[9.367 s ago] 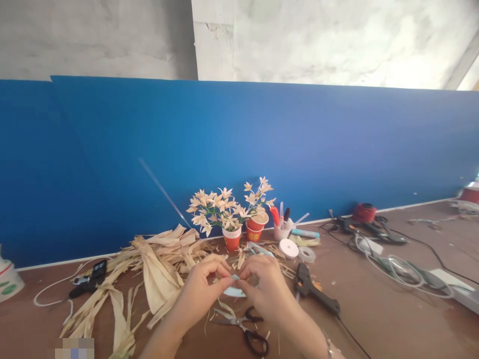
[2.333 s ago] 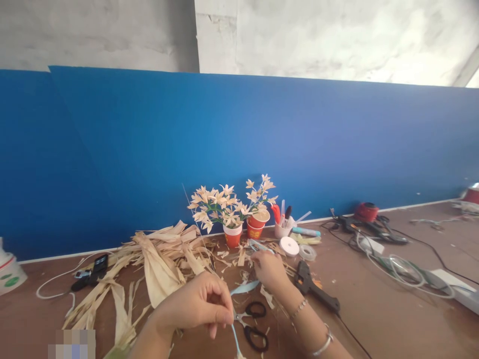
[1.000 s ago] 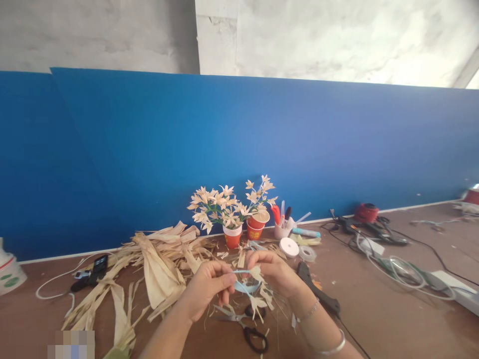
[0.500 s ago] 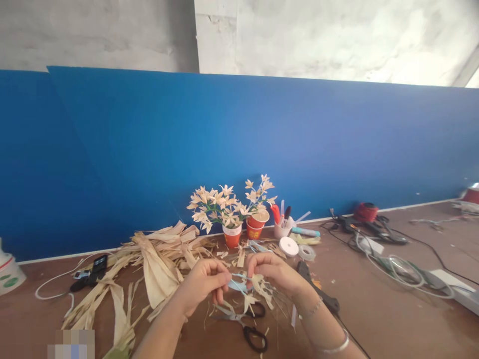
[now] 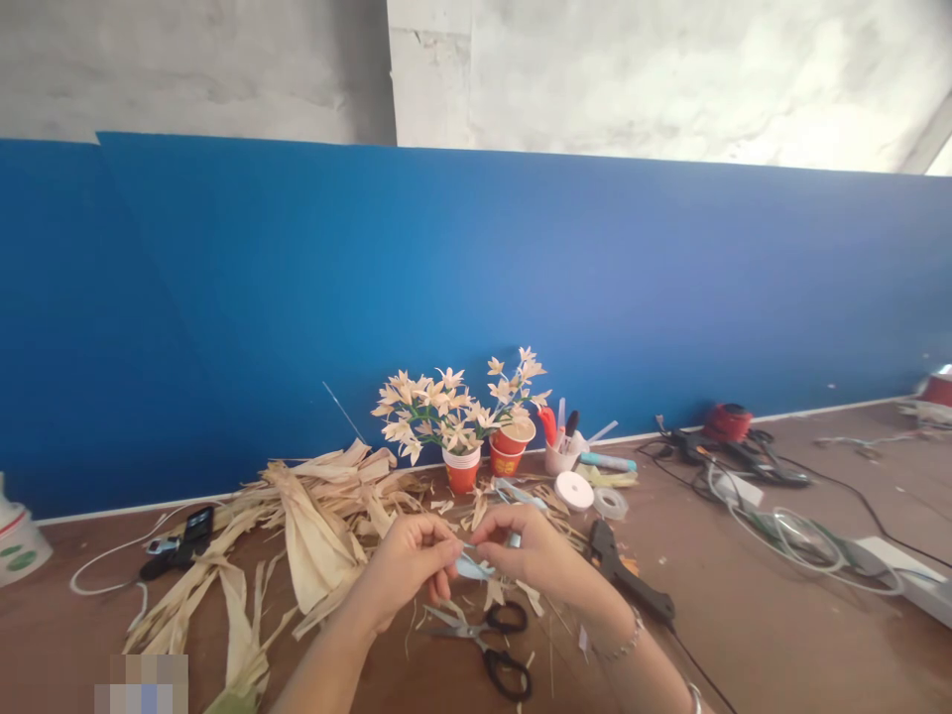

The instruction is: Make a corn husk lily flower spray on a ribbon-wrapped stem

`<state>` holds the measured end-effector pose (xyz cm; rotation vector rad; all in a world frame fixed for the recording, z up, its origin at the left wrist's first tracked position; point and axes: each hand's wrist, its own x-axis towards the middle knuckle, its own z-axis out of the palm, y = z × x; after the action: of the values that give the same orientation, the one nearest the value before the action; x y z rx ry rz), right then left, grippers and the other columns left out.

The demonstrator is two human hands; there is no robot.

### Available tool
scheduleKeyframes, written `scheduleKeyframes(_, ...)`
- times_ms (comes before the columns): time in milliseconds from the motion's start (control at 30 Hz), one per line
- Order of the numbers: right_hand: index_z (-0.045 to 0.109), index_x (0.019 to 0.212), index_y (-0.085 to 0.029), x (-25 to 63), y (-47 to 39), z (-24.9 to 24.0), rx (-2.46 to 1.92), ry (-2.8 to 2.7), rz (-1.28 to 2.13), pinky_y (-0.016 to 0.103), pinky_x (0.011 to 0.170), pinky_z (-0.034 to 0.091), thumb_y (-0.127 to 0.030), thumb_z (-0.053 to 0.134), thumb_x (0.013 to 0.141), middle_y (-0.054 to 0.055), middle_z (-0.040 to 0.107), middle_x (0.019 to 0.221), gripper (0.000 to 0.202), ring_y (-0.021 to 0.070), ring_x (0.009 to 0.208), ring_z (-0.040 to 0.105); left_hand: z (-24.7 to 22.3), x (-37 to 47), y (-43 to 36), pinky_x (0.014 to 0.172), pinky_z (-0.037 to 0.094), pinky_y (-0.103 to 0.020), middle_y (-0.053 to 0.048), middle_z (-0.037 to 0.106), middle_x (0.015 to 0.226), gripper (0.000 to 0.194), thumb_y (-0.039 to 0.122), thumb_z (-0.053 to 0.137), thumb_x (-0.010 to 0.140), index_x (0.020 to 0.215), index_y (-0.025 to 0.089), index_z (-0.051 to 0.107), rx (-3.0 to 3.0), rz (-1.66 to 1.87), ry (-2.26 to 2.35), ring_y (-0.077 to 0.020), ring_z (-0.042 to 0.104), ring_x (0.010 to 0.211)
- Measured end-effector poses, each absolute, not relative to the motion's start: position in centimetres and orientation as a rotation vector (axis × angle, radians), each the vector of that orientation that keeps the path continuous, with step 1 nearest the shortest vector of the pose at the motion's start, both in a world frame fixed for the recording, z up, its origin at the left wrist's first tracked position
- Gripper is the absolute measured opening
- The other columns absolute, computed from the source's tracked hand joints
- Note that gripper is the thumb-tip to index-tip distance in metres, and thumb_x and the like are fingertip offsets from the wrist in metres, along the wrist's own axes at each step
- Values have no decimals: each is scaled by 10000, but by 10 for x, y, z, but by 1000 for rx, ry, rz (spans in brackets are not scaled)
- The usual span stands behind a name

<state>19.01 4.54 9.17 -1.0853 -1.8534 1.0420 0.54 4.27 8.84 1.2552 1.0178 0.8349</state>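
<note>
I have the left hand (image 5: 413,565) and right hand (image 5: 517,543) pinching a thin blue stem (image 5: 467,545), lower centre, seemingly to steady it. Scissors (image 5: 476,631) lie below, probably for easy reach.

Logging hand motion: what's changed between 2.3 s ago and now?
The left hand moved slightly forward, away from the wearer. The right hand came in from over the table to meet it; its fingers now appear to pinch the light-blue stem that the left hand held alone. Unmoved: scissors, glue gun, potted flowers.
</note>
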Motion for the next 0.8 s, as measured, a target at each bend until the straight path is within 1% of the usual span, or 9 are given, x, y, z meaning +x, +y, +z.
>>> scheduleKeyframes(167, 676, 758, -178, 188, 42, 92, -1088, -1921, 905, 243, 609, 427, -116, 597, 713, 12, 663, 719, 110, 139, 662, 570, 85, 7, 44, 358, 386, -174, 15, 598, 521, 355, 454, 706, 620, 652, 135, 555, 1264, 860, 1037, -75, 519, 365)
scheduleKeyframes(367, 639, 724, -190, 182, 38, 96, -1046, -2029, 661, 253, 623, 397, -93, 543, 729, 8, 648, 702, 136, 137, 656, 554, 83, 9, 45, 358, 383, -175, 14, 593, 509, 373, 479, 693, 629, 651, 133, 558, 1248, 898, 1070, -78, 517, 366)
scheduleKeyframes(533, 626, 799, -191, 171, 34, 91, -1100, -2147, 177, 334, 760, 338, -108, 581, 713, 25, 655, 736, 128, 178, 730, 546, 81, 11, 45, 349, 353, -161, 22, 590, 496, 362, 474, 692, 624, 660, 137, 564, 1180, 962, 1092, -72, 504, 361)
scheduleKeyframes(633, 604, 728, -182, 164, 35, 83, -1106, -2144, -58, 356, 800, 313, -76, 528, 743, 33, 636, 671, 131, 173, 690, 528, 78, 12, 47, 354, 358, -167, 21, 593, 503, 368, 481, 697, 615, 659, 138, 570, 1154, 975, 1101, -76, 508, 365)
scheduleKeyframes(700, 595, 692, -182, 162, 35, 81, -1096, -2125, -116, 359, 818, 306, -76, 495, 781, 28, 625, 631, 171, 159, 651, 523, 77, 11, 49, 361, 376, -177, 20, 598, 517, 367, 481, 699, 614, 663, 137, 579, 1168, 981, 1106, -85, 521, 375)
scheduleKeyframes(800, 598, 693, -184, 162, 35, 83, -1080, -2094, -99, 355, 820, 308, -91, 485, 804, 22, 630, 629, 184, 148, 635, 531, 79, 8, 51, 374, 406, -195, 19, 600, 537, 342, 462, 701, 626, 667, 137, 602, 1249, 982, 1110, -101, 546, 397)
